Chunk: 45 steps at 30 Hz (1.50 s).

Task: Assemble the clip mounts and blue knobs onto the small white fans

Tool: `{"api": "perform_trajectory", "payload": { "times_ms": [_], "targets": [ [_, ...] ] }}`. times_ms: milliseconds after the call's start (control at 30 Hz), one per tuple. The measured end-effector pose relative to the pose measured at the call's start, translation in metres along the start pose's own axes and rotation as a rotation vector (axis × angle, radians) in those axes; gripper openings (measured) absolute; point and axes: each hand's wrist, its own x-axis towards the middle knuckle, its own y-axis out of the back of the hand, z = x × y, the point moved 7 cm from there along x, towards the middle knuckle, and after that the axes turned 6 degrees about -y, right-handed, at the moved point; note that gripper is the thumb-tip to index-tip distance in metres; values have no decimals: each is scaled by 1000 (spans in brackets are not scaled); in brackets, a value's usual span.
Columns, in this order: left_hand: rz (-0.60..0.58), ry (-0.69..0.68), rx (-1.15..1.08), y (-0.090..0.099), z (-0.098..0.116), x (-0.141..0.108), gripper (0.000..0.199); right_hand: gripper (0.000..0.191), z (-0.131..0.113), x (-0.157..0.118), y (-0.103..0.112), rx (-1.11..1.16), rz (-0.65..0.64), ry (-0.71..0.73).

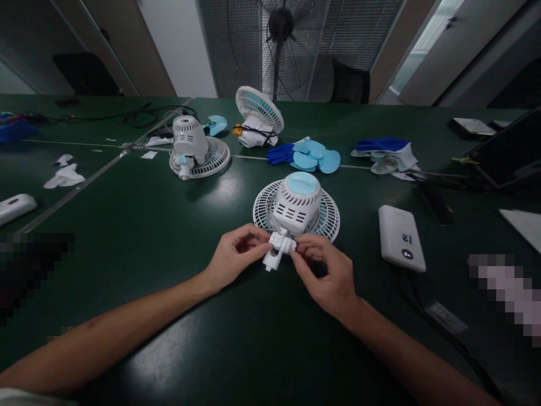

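A white fan (291,211) with a light-blue round cap lies grille-down on the dark green table, motor housing upward. At its near side sticks out a white plastic bracket joint (279,245). My left hand (236,251) pinches this joint from the left between thumb and fingers. From the right, my right hand (327,270) pinches the joint's other end, where something small and dark shows at the fingertips. The fan's grille rests flat on the tabletop just beyond both hands.
A second white fan (190,141) lies face down at the left, and a third (257,118) stands tilted behind. Light-blue fan blades (315,156) and blue-white gloves (386,152) lie farther back. A white power bank (401,237) with a cable is at the right.
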Motion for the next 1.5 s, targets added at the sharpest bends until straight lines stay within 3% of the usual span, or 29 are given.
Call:
{"api": "perform_trajectory", "payload": {
  "times_ms": [167,300,433,533,633,733,900,967,1067,1167,1267,1367,1500],
  "targets": [
    [0,5,-9,-1,0,1,21,28,-9,-3,-3,-81,-8,108],
    [15,1,-20,2,0,1,21,26,-6,-2,-1,-92,7,72],
    [-29,18,-35,-1,-2,1,22,6,0,2,-1,-109,-14,4],
    [-62,23,-37,-4,-2,0,23,21,2,3,-2,-127,-35,-24],
    [-65,9,-32,-6,-1,0,23,4,0,2,3,-92,27,-18],
    [-63,1,-15,-6,0,0,23,23,-7,-2,3,-88,29,55],
    [-57,-7,11,-5,2,1,24,27,-9,-3,-1,-139,-8,102],
    [-53,-10,11,-5,2,1,24,24,-6,-1,-1,-139,-3,83],
    [-70,-6,5,-5,1,1,24,4,-2,2,-1,-129,-11,28],
    [-94,-7,3,-7,-1,0,24,19,0,4,-2,-122,-30,-8],
    [-101,-3,2,-8,-2,0,25,5,-2,3,0,-83,4,-1],
    [-97,3,3,-8,-2,0,26,26,-7,-1,1,-86,13,58],
    [-99,-5,-6,-7,-2,1,25,26,-10,-4,-1,-155,0,127]
  ]
}}
